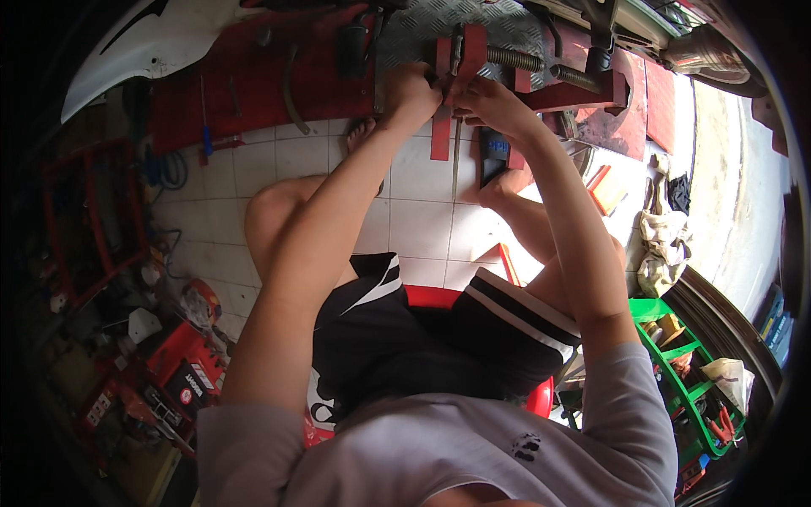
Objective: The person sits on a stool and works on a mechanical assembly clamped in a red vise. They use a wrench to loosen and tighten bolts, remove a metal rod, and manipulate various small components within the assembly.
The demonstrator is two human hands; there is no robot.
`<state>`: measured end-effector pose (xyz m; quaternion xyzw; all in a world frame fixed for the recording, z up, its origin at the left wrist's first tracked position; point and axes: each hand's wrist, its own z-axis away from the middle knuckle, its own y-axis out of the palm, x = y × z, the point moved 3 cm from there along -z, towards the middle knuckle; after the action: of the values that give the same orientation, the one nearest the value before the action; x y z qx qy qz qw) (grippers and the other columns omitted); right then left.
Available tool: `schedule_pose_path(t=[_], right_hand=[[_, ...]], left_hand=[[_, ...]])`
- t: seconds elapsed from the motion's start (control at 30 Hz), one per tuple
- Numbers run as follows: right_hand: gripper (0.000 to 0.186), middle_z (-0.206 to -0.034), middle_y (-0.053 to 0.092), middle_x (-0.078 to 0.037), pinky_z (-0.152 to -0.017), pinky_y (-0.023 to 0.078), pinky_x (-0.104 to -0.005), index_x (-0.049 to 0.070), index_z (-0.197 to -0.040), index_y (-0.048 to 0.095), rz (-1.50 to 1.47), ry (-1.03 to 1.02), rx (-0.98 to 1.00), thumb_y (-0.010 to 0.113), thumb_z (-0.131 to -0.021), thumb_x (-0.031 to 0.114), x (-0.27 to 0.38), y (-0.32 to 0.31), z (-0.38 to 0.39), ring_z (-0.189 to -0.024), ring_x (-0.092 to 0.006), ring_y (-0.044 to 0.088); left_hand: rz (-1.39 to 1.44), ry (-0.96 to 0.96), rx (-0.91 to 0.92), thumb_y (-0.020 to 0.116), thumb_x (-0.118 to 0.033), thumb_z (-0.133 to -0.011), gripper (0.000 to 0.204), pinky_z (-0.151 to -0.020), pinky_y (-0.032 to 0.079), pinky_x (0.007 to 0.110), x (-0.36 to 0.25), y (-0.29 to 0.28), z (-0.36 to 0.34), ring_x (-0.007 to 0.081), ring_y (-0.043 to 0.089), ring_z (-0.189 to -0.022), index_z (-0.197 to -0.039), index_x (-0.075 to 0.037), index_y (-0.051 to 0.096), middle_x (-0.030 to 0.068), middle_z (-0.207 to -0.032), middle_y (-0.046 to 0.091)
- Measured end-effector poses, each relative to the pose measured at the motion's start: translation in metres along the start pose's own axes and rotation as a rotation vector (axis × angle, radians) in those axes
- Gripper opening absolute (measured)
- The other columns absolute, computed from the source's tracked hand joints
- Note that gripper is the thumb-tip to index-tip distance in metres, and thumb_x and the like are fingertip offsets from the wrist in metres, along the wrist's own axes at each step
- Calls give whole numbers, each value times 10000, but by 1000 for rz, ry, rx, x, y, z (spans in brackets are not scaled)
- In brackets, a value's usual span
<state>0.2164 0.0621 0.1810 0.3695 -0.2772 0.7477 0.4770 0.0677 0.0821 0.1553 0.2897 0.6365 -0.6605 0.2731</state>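
Note:
Near the top centre, my left hand (412, 95) is curled at the left side of a red steel clamp fixture (475, 47), its fingertips hidden. My right hand (494, 106) has its fingers bent at the fixture's upright, around something too small to make out. A long thin metal rod (456, 165) points down from between my hands. Threaded screws (515, 59) stick out of the fixture to the right of the upright. The fixture is on a red stand with a grey tread-plate top (405, 29).
A blue-handled screwdriver (206, 142) and other tools lie along the red platform (186, 106). A red frame (89, 228) and red tool cases (182, 380) are at left. A green tool trolley (701, 389) stands at right. I sit on a red stool (422, 296) over white tiles.

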Motion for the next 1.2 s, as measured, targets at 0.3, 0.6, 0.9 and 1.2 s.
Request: schedule_pose_path(t=[0.3, 0.6, 0.9, 1.2], right_hand=[[432, -1016, 641, -160, -854, 452, -343, 72, -1139, 562, 252, -72, -100, 614, -760, 274, -8, 0, -9, -987, -276, 607], [205, -861, 628, -11, -690, 460, -241, 97, -1039, 589, 282, -146, -141, 604, -844, 158, -13, 0, -11, -801, -89, 587], [461, -1042, 640, -177, -852, 464, -376, 89, -1143, 529, 381, -56, -102, 626, -751, 313, -7, 1, -9, -1007, -336, 603], [271, -951, 652, -54, -808, 462, -281, 74, -1051, 565, 321, -110, -160, 610, -797, 155, -6, 1, -2, -942, -142, 624]], left_hand=[[89, -67, 14, 741, -288, -701, 298, -598, 497, 377, 8, 11, -3, 308, 653, -666, -707, -4, 651, 156, -679, 646], [224, -131, -27, 736, -241, -704, 234, -613, 500, 343, 20, 26, -6, 269, 660, -658, -713, -22, 654, 135, -672, 654], [532, -161, 30, 679, -113, -725, 110, -589, 487, 311, 34, 33, -8, 179, 642, -623, -772, -14, 692, 109, -667, 660], [360, -281, 48, 578, -77, -806, 133, -546, 468, 289, 8, 23, -2, 124, 629, -597, -788, -8, 690, 82, -636, 653]])
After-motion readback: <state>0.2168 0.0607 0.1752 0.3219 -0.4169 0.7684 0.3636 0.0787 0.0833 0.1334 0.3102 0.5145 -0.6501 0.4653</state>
